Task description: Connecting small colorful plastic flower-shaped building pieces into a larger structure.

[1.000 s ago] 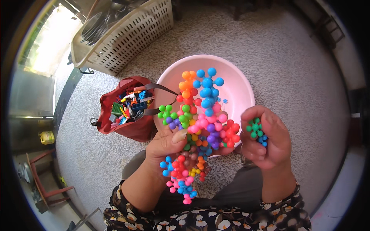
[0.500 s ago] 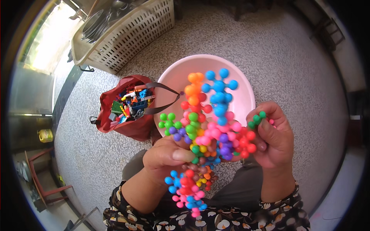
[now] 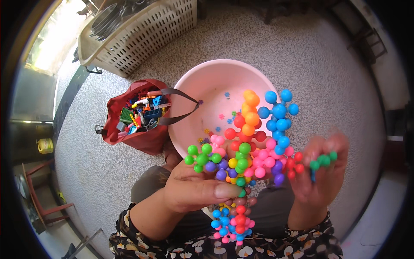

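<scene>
R hand (image 3: 320, 170) blurred; blue bit (image 3: 313, 176) under its green pc (image 3: 323, 161) unclear. L hand (image 3: 187, 187): most fingers hidden behind ball-pc cluster (image 3: 244, 164), which also hides much of near rim of tub (image 3: 205, 84). Loose pcs (image 3: 207, 131) nr tub's near-L edge too tiny to make out. Basket (image 3: 146, 39) cut off up top.

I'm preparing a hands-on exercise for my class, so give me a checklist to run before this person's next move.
1. Left hand gripping the knobbed cluster: ok, thumb laid across it.
2. Right hand holding the green piece: ok, though firmness is unclear.
3. Right hand's finger placement readable: not ok, blurred.
4. The green piece apart from the cluster's red knobs: cannot tell, depth unclear.
5. Pink basin upright, loose pieces inside: ok.
6. Red bag open, toy parts visible: ok.
</scene>
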`<action>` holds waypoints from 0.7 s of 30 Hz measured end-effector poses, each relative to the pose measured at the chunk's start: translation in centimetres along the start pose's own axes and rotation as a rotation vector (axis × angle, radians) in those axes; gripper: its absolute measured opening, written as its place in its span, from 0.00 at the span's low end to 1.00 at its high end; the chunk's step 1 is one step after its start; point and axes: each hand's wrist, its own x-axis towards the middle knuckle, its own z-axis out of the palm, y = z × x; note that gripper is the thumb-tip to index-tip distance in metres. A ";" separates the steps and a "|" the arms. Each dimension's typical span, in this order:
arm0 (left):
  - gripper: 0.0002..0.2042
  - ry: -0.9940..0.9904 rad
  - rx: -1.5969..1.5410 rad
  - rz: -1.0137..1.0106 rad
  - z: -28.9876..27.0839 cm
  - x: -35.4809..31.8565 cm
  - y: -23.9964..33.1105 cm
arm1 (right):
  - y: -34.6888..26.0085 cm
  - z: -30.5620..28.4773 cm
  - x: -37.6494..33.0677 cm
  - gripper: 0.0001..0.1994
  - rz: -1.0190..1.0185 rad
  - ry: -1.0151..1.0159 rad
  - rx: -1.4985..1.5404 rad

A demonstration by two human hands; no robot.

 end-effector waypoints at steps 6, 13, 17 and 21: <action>0.22 -0.141 -0.005 0.100 -0.3 0.6 -0.7 | -1.8 1.6 -0.7 0.07 -0.217 -0.187 -0.721; 0.20 0.001 0.264 0.239 -0.6 1.3 -1.3 | -1.2 3.5 -1.5 0.11 -0.367 -0.133 -1.282; 0.25 0.326 0.204 0.250 1.0 1.7 -1.1 | -1.8 1.9 -0.9 0.13 -0.430 -0.364 -1.321; 0.19 0.118 0.367 0.230 0.2 1.4 -0.8 | -1.8 1.5 -0.4 0.14 -0.446 -0.500 -1.317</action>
